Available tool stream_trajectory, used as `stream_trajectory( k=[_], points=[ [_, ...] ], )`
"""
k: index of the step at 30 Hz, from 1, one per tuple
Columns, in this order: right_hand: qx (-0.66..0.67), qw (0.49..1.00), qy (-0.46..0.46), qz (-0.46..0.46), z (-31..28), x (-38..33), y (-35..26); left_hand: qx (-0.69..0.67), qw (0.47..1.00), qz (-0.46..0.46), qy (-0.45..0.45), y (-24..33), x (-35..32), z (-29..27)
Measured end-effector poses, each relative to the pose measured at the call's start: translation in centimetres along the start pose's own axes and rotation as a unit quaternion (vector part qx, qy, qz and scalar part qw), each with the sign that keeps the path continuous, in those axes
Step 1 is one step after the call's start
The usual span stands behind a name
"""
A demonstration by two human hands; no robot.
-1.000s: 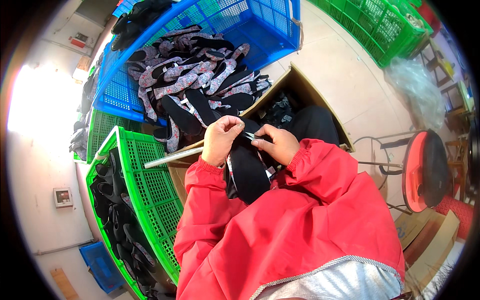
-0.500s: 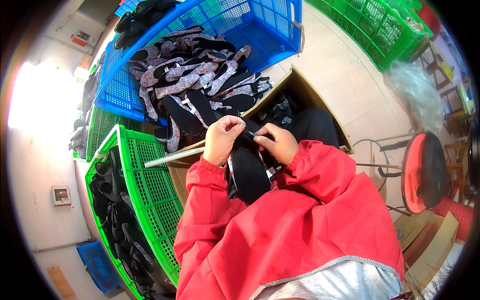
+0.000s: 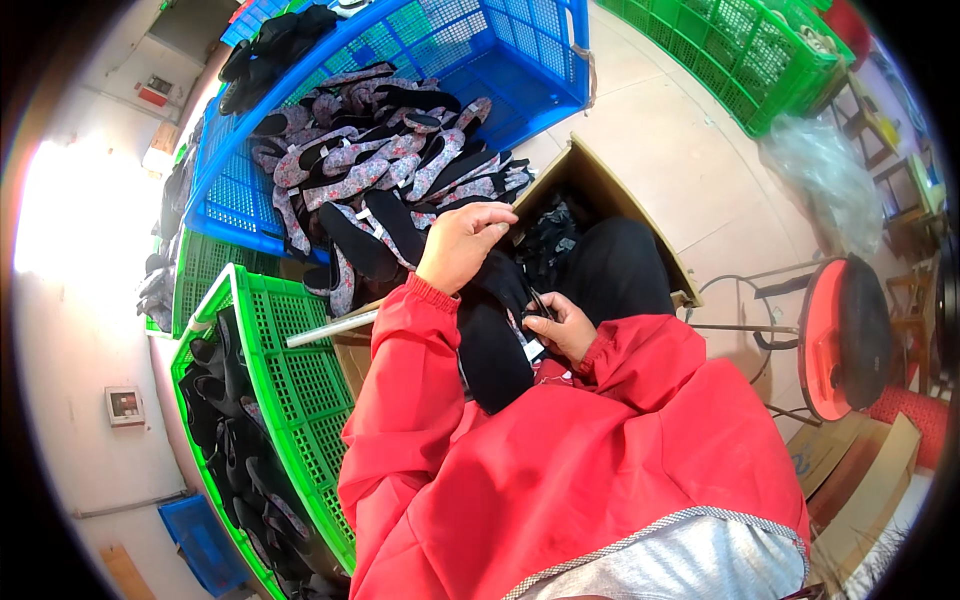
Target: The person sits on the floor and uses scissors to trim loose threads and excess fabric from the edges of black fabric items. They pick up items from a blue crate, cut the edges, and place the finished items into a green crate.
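Note:
My left hand (image 3: 465, 243) is raised over the near edge of a cardboard box (image 3: 628, 188), its fingers stretched out to the right with nothing visible in them. Lower and to the right, my right hand (image 3: 565, 328) is closed around a slim dark object (image 3: 538, 304), too small and dark to name. A shoe with a black sole (image 3: 495, 355) and floral fabric at its edge lies on my lap, just left of the right hand. Black scraps (image 3: 550, 235) lie inside the box, partly hidden by my dark-trousered knee (image 3: 622, 265).
Beyond my left hand, a blue crate (image 3: 240, 205) holds a heap of floral and black shoes (image 3: 385, 150). A green crate (image 3: 300, 350) of black shoes stands at the left. A round red-and-black stool (image 3: 835, 340) and a plastic bag (image 3: 825, 180) are at the right.
My hands, which were together above the shoe, have parted. The left has lifted away and stretched its fingers; the right has moved down beside the shoe.

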State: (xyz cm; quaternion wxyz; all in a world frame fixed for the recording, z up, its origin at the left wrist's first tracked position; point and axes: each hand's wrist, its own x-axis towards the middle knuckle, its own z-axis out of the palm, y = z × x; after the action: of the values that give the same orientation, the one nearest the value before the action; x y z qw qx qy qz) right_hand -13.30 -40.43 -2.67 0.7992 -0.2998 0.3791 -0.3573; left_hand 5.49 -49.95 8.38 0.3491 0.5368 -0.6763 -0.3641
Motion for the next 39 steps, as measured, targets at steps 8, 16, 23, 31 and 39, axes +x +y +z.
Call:
stream_trajectory(
  k=[8,16,23,31,39],
  points=[
    [0.031,0.999,-0.02,-0.016,-0.8,0.3,0.6,0.044,0.998,0.016,-0.042,-0.5,1.0,-0.4],
    [0.028,0.999,-0.032,-0.013,-1.1,0.2,0.6,0.293,0.934,0.097,-0.182,-0.5,-0.1,-0.2],
    [0.038,0.998,-0.04,-0.009,-1.1,0.2,0.8,0.397,0.877,0.061,-0.265,-0.4,-0.1,0.4],
    [0.036,0.998,-0.045,-0.007,-1.2,0.3,0.8,0.25,0.96,0.073,-0.103,0.0,1.3,1.5],
    [0.049,0.998,-0.044,0.002,-1.2,0.3,0.6,0.202,0.975,0.068,-0.058,0.6,0.9,0.8]
  ],
)
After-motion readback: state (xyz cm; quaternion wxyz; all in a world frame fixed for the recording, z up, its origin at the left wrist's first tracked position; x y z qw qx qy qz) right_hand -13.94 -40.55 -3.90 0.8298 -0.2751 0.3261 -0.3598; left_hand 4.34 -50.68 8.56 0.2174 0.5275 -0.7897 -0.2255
